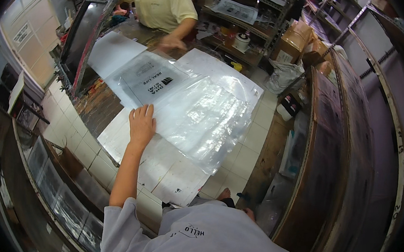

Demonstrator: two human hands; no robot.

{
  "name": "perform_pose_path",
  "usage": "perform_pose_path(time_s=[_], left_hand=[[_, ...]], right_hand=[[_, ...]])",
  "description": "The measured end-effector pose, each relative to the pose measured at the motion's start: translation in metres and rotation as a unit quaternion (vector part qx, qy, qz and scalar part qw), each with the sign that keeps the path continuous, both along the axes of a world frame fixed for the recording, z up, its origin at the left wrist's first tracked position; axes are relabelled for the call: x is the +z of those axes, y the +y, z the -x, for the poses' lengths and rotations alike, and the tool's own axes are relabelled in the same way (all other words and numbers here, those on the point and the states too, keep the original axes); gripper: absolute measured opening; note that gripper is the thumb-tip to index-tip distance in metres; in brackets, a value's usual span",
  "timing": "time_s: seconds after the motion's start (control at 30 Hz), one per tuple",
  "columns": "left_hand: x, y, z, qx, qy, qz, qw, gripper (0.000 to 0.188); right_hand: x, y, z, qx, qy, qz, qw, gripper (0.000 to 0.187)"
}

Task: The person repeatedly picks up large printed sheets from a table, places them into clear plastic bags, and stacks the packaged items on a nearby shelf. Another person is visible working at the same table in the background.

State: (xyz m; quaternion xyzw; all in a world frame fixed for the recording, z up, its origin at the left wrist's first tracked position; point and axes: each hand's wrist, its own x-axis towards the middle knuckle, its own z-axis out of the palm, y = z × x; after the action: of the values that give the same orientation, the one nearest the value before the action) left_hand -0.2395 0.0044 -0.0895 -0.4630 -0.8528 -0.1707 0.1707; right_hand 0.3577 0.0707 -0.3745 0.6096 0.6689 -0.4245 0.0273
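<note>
My left hand (142, 124) lies with its fingers stretched out at the near left edge of a clear plastic bag (152, 82) with black print. Whether the fingertips pinch that edge cannot be made out. Close to its right, a spread stack of shiny clear plastic bags (201, 119) covers the middle of the work table. My right hand does not show. Across the table a person in a yellow shirt (165, 7) reaches one blurred hand (172, 43) toward the far side of the printed bag.
A hinged screen-printing frame (87, 45) stands raised at the table's far left. White boards (167, 170) cover the table's near end. Shelves (245, 14) with papers and a white pot (241, 42) stand behind. Cardboard boxes (293, 41) and leaning racks (329, 153) line the right; another rack (58, 186) is left.
</note>
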Motion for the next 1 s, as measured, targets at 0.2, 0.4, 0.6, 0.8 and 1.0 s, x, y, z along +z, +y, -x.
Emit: perform_pose_path(time_s=[0.2, 0.4, 0.6, 0.8, 1.0], left_hand=[[0.013, 0.009, -0.006, -0.064, -0.019, -0.04, 0.997, 0.008], [0.07, 0.033, -0.101, -0.232, -0.006, -0.072, 0.97, 0.016], [0.06, 0.039, -0.206, -0.381, -0.011, -0.013, 0.924, 0.022], [0.032, 0.03, -0.271, -0.472, -0.007, 0.029, 0.881, 0.024], [-0.001, 0.024, -0.31, -0.563, -0.039, 0.063, 0.823, 0.019]], right_hand=[[0.045, -0.025, 0.01, -0.063, 0.04, 0.042, 0.996, 0.036], [0.086, 0.01, 0.07, -0.214, 0.342, 0.132, 0.905, 0.028], [0.253, 0.055, 0.167, -0.089, 0.624, 0.3, 0.716, 0.063], [0.282, 0.053, 0.177, -0.164, 0.583, 0.162, 0.779, 0.052], [0.256, 0.034, 0.141, -0.222, 0.408, 0.0, 0.885, 0.03]])
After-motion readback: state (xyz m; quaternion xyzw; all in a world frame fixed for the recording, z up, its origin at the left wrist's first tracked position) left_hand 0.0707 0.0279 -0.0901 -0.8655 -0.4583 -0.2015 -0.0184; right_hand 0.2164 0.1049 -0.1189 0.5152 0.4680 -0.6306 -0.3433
